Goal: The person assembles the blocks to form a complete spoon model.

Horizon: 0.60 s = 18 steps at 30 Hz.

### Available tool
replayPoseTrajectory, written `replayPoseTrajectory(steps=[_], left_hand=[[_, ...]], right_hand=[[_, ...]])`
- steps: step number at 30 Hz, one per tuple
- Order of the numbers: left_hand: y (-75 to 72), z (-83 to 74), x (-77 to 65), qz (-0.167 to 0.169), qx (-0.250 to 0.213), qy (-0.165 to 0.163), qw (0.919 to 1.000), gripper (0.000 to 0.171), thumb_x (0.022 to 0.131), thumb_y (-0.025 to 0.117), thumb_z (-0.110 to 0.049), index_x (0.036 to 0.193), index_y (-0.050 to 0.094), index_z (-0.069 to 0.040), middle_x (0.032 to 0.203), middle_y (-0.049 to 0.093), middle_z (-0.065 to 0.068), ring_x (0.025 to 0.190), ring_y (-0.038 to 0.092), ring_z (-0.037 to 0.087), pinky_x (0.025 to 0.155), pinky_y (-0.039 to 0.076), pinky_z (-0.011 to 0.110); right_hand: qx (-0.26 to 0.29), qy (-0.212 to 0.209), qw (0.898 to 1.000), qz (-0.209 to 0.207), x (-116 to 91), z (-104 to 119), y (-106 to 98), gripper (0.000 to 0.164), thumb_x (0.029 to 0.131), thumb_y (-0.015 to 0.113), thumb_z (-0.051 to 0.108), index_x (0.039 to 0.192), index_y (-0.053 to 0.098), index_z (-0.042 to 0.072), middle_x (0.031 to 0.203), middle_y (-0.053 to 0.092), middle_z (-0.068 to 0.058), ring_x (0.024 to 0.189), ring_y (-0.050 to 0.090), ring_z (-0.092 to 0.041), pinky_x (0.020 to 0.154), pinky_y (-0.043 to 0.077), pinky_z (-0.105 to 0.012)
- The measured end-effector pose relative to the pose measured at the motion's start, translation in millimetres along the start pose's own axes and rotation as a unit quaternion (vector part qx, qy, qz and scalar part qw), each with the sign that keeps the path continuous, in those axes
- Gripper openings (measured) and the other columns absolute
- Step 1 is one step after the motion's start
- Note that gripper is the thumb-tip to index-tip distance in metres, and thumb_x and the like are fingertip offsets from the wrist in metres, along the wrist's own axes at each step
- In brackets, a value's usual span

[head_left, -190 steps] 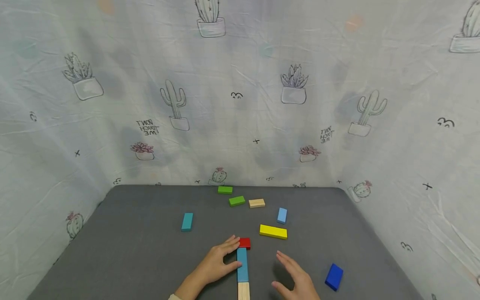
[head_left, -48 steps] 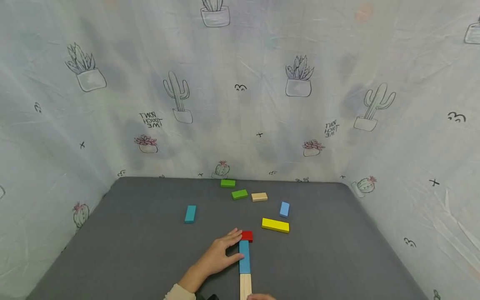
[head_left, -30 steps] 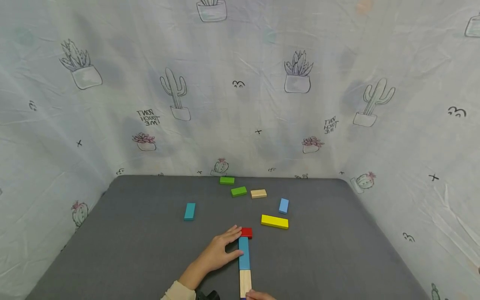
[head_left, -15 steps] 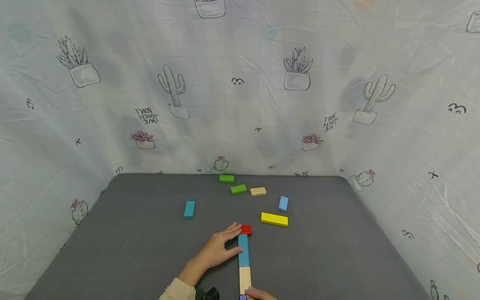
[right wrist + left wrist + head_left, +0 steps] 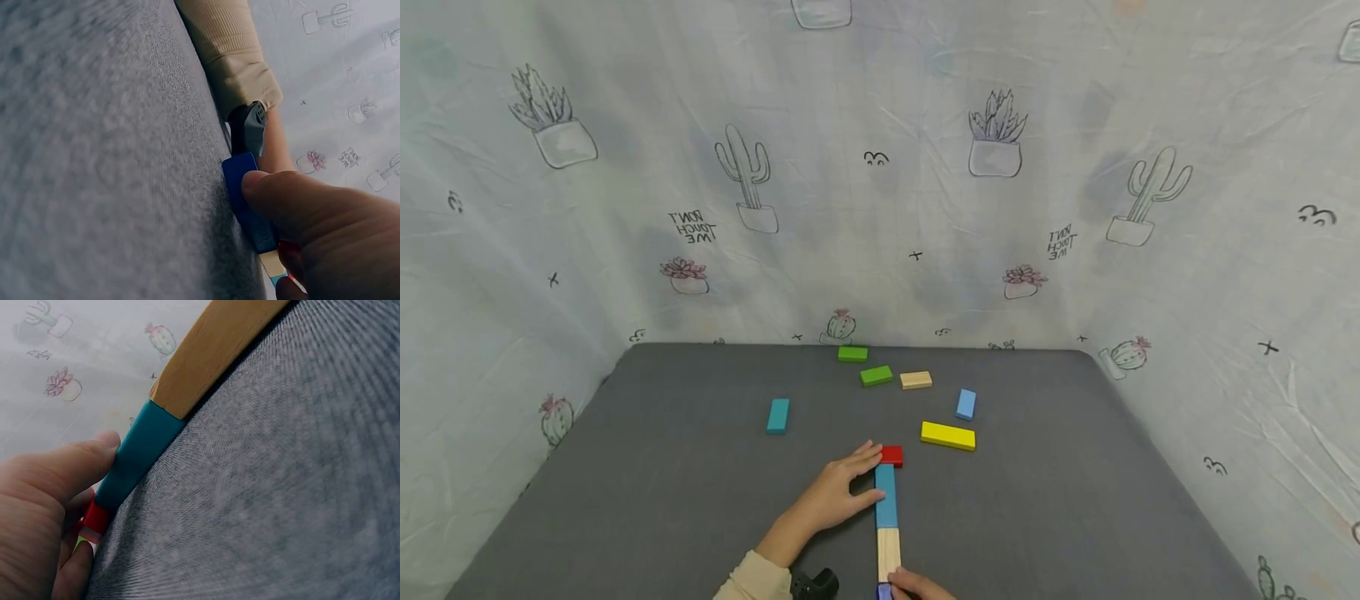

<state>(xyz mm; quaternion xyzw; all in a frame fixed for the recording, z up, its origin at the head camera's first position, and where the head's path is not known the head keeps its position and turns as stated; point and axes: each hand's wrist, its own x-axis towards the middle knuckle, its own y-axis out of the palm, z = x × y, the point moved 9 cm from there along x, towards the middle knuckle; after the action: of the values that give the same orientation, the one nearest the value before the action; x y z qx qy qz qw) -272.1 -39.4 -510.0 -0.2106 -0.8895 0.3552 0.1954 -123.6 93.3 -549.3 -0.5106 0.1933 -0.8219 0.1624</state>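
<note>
One dark-blue block point(image 5: 255, 230), pinched in our right grip point(image 5: 921, 585), sits at the near end of the wooden block point(image 5: 888, 554); let's square it gently while our left grip point(image 5: 835, 493), fingers straight, steadies the red block point(image 5: 892, 456).

We find the head view set high at the near side, facing forward and down over the grey table point(image 5: 1037, 517). Both wrist views sit low and close, tilted, the patterned backdrop point(image 5: 37, 419) beyond — and share the long wooden block point(image 5: 219, 353).
</note>
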Motion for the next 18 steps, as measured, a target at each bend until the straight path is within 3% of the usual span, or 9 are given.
replayPoseTrajectory(steps=[6, 9, 10, 12, 14, 16, 17, 18], left_hand=[[-0.1, 0.1, 0.1, -0.001, 0.002, 0.001, 1.0, 0.061, 0.09, 0.063, -0.042, 0.139, 0.049, -0.007, 0.148, 0.042, 0.004, 0.14, 0.033, 0.025, 0.107, 0.038, 0.05], [0.0, 0.7, -0.1, -0.004, 0.001, 0.001, 1.0, 0.061, 0.09, 0.063, -0.041, 0.138, 0.05, -0.007, 0.148, 0.042, 0.004, 0.14, 0.033, 0.025, 0.107, 0.038, 0.05], [0.4, 0.8, -0.4, -0.005, 0.0, 0.002, 1.0, 0.061, 0.09, 0.063, -0.041, 0.138, 0.05, -0.007, 0.148, 0.042, 0.005, 0.14, 0.034, 0.025, 0.106, 0.038, 0.05], [0.9, 1.0, -0.5, -0.006, -0.001, 0.002, 1.0, 0.06, 0.09, 0.064, -0.04, 0.138, 0.05, -0.007, 0.147, 0.043, 0.005, 0.14, 0.034, 0.025, 0.106, 0.038, 0.05], [1.3, 1.2, -0.4, -0.005, -0.005, 0.003, 1.0, 0.06, 0.089, 0.064, -0.039, 0.138, 0.05, -0.007, 0.148, 0.043, 0.005, 0.14, 0.034, 0.025, 0.107, 0.038, 0.05], [1.1, 1.2, 0.1, -0.004, -0.005, 0.005, 1.0, 0.061, 0.09, 0.063, -0.04, 0.138, 0.049, -0.006, 0.148, 0.042, 0.005, 0.14, 0.034, 0.026, 0.106, 0.038, 0.051], [0.7, 1.3, 0.6, -0.005, -0.005, 0.006, 1.0, 0.061, 0.09, 0.063, -0.04, 0.139, 0.049, -0.006, 0.148, 0.042, 0.005, 0.14, 0.033, 0.026, 0.107, 0.038, 0.051], [0.1, 1.3, 0.9, -0.005, -0.008, 0.007, 0.9999, 0.061, 0.09, 0.064, -0.04, 0.139, 0.049, -0.006, 0.148, 0.042, 0.006, 0.14, 0.033, 0.026, 0.107, 0.037, 0.051]], right_hand=[[-0.02, 0.012, 1.0, -0.001, 6.0, 3.7, -4.6, 0.027, 0.092, 0.055, -0.004, 0.118, 0.06, -0.004, 0.109, 0.067, -0.011, 0.105, 0.064, -0.01, 0.082, 0.05, -0.011], [-0.008, 0.014, 0.999, 0.028, 6.2, 4.1, -4.6, 0.029, 0.094, 0.052, -0.004, 0.122, 0.056, -0.007, 0.117, 0.063, -0.014, 0.115, 0.06, -0.011, 0.088, 0.049, -0.012], [0.047, 0.033, 0.997, 0.056, 7.1, 3.5, -3.3, 0.033, 0.095, 0.048, -0.005, 0.128, 0.052, -0.006, 0.125, 0.06, -0.012, 0.12, 0.055, -0.009, 0.093, 0.046, -0.013], [0.06, 0.042, 0.994, 0.081, 11.9, 10.2, -7.7, 0.037, 0.095, 0.047, -0.006, 0.133, 0.048, -0.007, 0.134, 0.054, -0.013, 0.127, 0.051, -0.012, 0.096, 0.046, -0.016], [0.085, 0.077, 0.988, 0.104, 21.3, 16.2, -14.5, 0.042, 0.095, 0.051, -0.004, 0.136, 0.045, -0.006, 0.139, 0.05, -0.014, 0.129, 0.048, -0.015, 0.096, 0.048, -0.021], [0.081, 0.123, 0.98, 0.133, 35.4, 17.6, -21.8, 0.042, 0.095, 0.054, 0.004, 0.136, 0.047, -0.004, 0.138, 0.051, -0.013, 0.129, 0.049, -0.014, 0.095, 0.05, -0.023], [0.03, 0.128, 0.982, 0.136, 43.4, 18.7, -28.2, 0.044, 0.093, 0.059, 0.01, 0.133, 0.05, -0.004, 0.134, 0.053, -0.017, 0.125, 0.053, -0.017, 0.091, 0.052, -0.027], [0.022, 0.159, 0.976, 0.15, 49.3, 15.3, -32.2, 0.044, 0.093, 0.061, 0.015, 0.133, 0.052, -0.003, 0.133, 0.054, -0.017, 0.123, 0.054, -0.016, 0.09, 0.053, -0.028]])
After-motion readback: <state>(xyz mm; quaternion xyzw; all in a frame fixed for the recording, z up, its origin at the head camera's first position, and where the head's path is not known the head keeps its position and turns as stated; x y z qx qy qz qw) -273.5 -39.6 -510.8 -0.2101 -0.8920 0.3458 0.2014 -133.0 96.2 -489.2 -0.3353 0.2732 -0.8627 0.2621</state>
